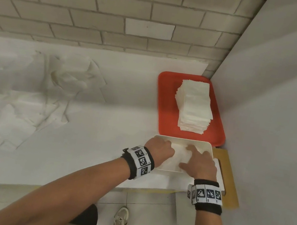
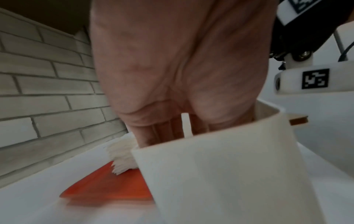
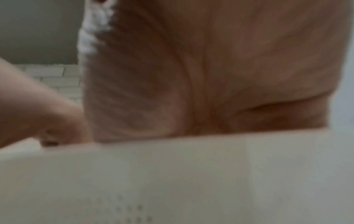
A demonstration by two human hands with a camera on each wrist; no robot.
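A white rectangular bin (image 1: 184,139) stands at the table's right end, with a white napkin (image 1: 176,158) lying flat inside it. Both hands reach into the bin. My right hand (image 1: 198,162) lies on the napkin with its fingers spread. My left hand (image 1: 160,150) is at the bin's left side; in the left wrist view its fingers (image 2: 168,131) point straight down behind the bin wall (image 2: 229,166), with the tips hidden. The right wrist view is blurred, showing only the right palm (image 3: 210,68) above the bin wall (image 3: 172,174).
Beyond the bin, a red tray (image 1: 165,99) holds a tall stack of folded napkins (image 1: 194,104). Loose crumpled napkins (image 1: 27,95) cover the table's left half. A wooden board (image 1: 229,178) lies under the bin's right side. A brick wall (image 1: 103,5) stands behind, a grey panel (image 1: 282,116) at right.
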